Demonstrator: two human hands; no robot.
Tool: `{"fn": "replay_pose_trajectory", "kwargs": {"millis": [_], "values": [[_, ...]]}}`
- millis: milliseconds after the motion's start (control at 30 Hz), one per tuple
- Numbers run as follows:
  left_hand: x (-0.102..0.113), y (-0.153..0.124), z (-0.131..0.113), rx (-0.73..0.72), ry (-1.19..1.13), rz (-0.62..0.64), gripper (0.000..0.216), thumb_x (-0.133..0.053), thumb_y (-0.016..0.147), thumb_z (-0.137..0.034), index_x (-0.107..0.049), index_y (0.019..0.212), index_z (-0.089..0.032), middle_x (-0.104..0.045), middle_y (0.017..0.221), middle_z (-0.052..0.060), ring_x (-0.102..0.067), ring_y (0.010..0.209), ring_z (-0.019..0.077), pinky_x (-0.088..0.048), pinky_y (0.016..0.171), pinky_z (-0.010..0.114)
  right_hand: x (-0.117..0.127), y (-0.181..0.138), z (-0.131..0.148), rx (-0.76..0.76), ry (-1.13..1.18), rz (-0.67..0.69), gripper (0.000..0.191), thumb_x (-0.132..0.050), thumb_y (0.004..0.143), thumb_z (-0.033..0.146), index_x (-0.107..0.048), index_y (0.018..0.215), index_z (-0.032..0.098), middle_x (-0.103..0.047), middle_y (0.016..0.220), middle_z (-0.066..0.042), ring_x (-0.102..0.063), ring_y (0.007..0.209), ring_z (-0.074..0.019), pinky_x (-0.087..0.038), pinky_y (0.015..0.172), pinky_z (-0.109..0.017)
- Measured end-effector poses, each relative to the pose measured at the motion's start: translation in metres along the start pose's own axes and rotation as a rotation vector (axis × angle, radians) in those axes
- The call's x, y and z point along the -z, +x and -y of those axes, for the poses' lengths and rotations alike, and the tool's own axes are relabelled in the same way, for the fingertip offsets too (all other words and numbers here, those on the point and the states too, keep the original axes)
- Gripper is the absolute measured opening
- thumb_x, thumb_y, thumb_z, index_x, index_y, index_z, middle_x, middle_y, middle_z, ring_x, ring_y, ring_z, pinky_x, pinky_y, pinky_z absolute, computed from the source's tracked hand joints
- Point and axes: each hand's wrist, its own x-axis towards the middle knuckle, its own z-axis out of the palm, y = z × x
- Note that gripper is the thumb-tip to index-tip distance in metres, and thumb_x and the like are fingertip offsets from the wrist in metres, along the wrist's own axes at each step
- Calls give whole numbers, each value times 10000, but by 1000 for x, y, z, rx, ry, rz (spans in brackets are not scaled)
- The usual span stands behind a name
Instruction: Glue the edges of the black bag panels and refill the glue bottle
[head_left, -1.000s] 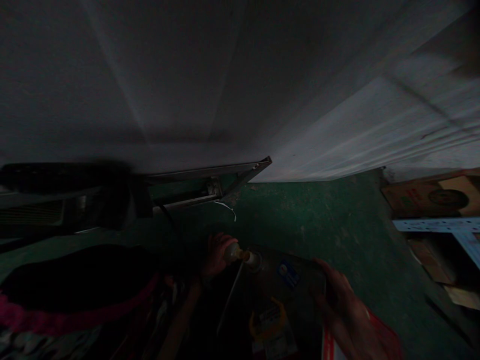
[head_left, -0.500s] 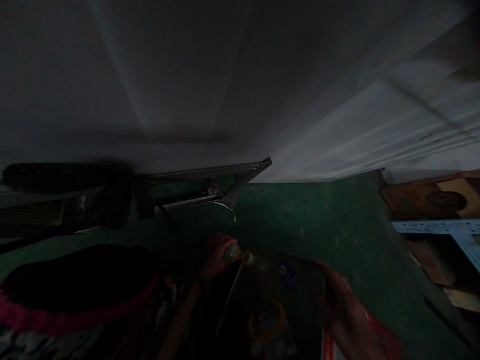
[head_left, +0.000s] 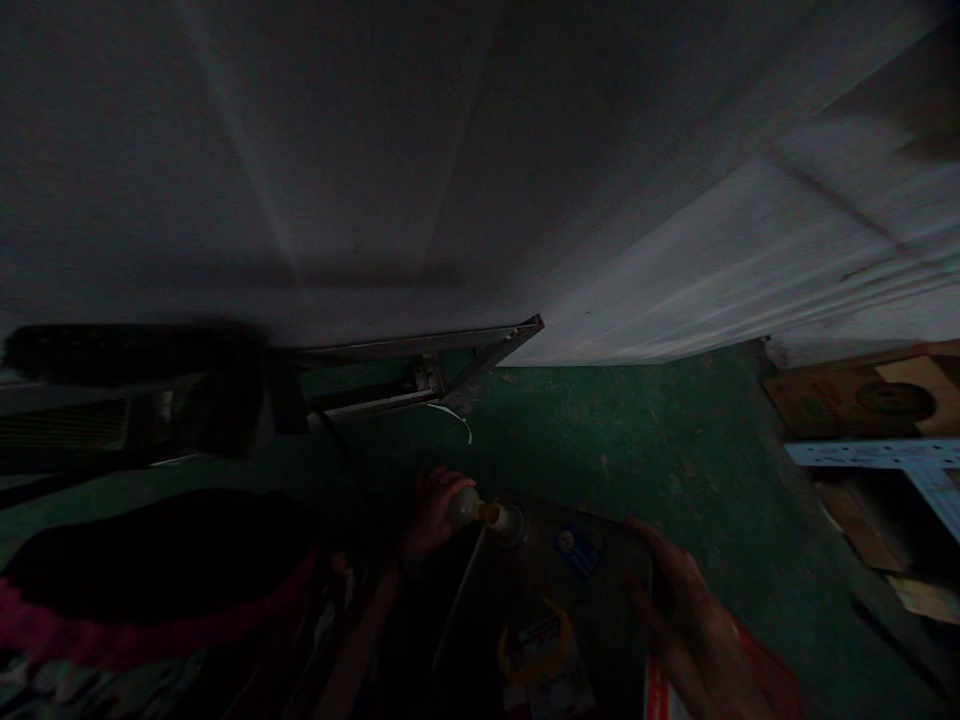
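Observation:
The picture is very dark. A large tin can (head_left: 615, 560) with a yellow handle (head_left: 566, 650) is at the bottom middle, its light spout (head_left: 507, 522) pointing left. My left hand (head_left: 435, 510) is wrapped round a small pale bottle (head_left: 463, 505), whose yellowish neck meets the spout's mouth. Whether liquid runs between them cannot be made out. On the right, my right hand (head_left: 694, 610) grips the can's edge, thumb on the top face and fingers over the side. A blue label (head_left: 577, 552) lies on the can's top, near the spout.
A grey wall (head_left: 360, 150) rises ahead, with a metal frame (head_left: 487, 365) low along it. Green floor (head_left: 600, 430) stretches below. At right stand a cardboard box (head_left: 840, 400) and a light blue perforated rack (head_left: 870, 453). A dark shape with pink trim (head_left: 225, 625) fills the lower left.

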Motion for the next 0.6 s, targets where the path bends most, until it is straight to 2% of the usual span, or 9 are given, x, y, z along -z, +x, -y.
{"fn": "replay_pose_trajectory", "kwargs": {"millis": [233, 433, 600], "values": [[1, 1, -4, 40, 4, 20, 537, -574, 665, -232, -532, 1198, -283, -508, 1293, 22, -310, 1275, 279, -95, 1071, 525, 3, 1, 3, -51, 56, 18, 445, -441, 849, 415, -426, 1259, 244, -549, 1219, -84, -526, 1128, -250, -464, 929, -439], [0, 2, -2, 26, -14, 10, 531, -568, 669, -228, -534, 1197, -273, -515, 1287, 30, -316, 1269, 284, -89, 1069, 531, 6, 0, 2, -38, 57, 15, 450, -450, 842, 418, -441, 1256, 243, -573, 1168, -78, -563, 1073, -240, -494, 888, -407], [1, 1, -3, 22, -13, 7, 519, -556, 678, -233, -530, 1194, -276, -513, 1287, 26, -316, 1271, 273, -90, 1073, 513, 3, 1, 2, -20, 28, 7, 446, -460, 831, 376, -432, 1255, 240, -561, 1188, -76, -544, 1100, -238, -486, 902, -406]]}}
